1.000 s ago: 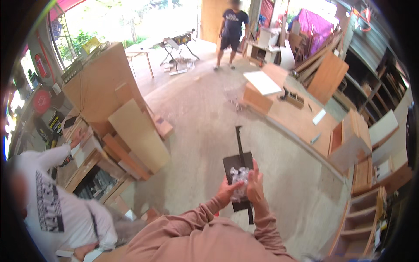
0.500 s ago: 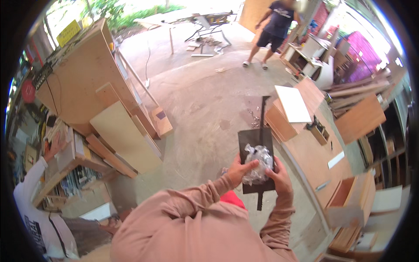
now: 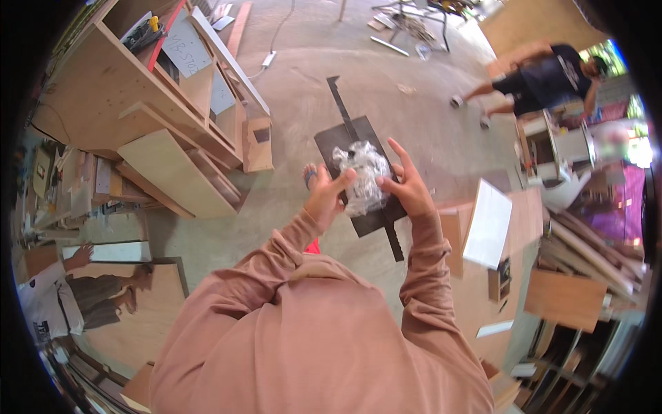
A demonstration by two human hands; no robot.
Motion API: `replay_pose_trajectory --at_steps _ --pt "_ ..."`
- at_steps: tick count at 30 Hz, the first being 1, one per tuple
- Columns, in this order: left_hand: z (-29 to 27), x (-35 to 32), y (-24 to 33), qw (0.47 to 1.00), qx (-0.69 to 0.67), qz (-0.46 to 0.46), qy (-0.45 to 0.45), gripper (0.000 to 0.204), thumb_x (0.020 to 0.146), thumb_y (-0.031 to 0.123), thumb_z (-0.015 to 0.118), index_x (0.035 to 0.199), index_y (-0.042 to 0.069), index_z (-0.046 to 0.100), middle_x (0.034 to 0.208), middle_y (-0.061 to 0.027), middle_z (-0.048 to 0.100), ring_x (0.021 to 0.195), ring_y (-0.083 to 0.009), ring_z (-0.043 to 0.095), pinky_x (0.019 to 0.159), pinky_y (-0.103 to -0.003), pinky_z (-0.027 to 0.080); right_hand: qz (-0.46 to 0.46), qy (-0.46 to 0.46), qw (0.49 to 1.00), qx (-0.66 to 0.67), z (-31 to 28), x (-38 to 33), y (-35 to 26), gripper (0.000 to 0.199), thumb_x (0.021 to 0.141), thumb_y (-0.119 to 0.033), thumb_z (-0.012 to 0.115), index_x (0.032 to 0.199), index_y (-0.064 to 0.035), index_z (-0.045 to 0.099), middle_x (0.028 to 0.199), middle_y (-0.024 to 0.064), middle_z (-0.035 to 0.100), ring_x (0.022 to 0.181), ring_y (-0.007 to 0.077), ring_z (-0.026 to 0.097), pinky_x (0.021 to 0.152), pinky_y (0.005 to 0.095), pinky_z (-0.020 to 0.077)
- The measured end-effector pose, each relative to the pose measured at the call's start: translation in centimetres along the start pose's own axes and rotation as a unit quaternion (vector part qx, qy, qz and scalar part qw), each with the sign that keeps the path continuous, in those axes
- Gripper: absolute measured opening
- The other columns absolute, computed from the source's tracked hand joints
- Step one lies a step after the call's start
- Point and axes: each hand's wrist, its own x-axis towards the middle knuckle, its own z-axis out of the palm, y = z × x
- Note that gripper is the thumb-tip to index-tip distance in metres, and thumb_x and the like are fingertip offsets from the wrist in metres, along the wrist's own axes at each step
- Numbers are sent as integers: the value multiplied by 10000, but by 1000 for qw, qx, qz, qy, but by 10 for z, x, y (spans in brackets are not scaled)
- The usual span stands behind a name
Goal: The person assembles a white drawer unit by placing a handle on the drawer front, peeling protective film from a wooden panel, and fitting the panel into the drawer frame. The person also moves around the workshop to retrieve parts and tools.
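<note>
Between my hands is a dark flat rectangular plate (image 3: 373, 223), tilted in front of my chest. A dark strip (image 3: 340, 101) with a hooked end sticks out past its far edge, and a notched strip (image 3: 395, 243) shows past its near edge. On top of the plate sits a crumpled clear plastic bag (image 3: 365, 181); its contents are hard to make out. My left hand (image 3: 327, 196) grips the left side, thumb pressed on the plastic. My right hand (image 3: 412, 188) holds the right side, thumb on the bag and index finger raised. Fingers under the plate are hidden.
A wooden cabinet (image 3: 89, 76) with boards leaning on it stands at left. A white panel (image 3: 487, 224) and a long wooden board lie at right. One person (image 3: 552, 76) stands at far right; another person (image 3: 52, 307) is at lower left. A power strip (image 3: 269, 58) lies on the concrete floor.
My view has turned to the right. The plate and bag now tilt the other way, with the far end leaning left. My right index finger has lifted off; both hands still hold on.
</note>
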Motion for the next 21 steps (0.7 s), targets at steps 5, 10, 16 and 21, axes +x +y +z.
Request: replay_pose_trajectory --at_steps 5,10,16,21 --pt "21 160 68 999 13 -20 38 806 864 162 854 1448 77 304 1373 -131 553 1275 -233 579 1058 -411 515 -64 25 983 -169 -52 165 -28 696 893 -164 782 1518 -120 477 1338 163 531 1205 236 546 980 347 493" --pt "45 304 153 999 -37 -10 15 811 851 144 868 1433 73 309 1342 -123 560 1251 -230 584 1064 -399 502 -128 -14 972 -196 -108 302 -102 553 923 -181 758 1442 -99 584 1439 179 443 1323 279 469 1110 396 398" --pt "54 446 260 994 -100 15 -27 796 874 128 849 1438 95 287 1378 -129 542 1288 -238 564 1094 -432 478 -125 15 971 -203 -129 463 -168 507 935 -125 748 1421 -69 615 1439 164 449 1358 260 469 1135 374 381" --pt "21 568 336 988 -156 14 -10 711 905 88 797 1414 107 301 1375 -124 538 1280 -264 580 1020 -506 539 -114 -68 982 -132 -149 635 -196 503 941 -83 721 1429 -47 602 1450 148 450 1355 241 471 1150 370 375"
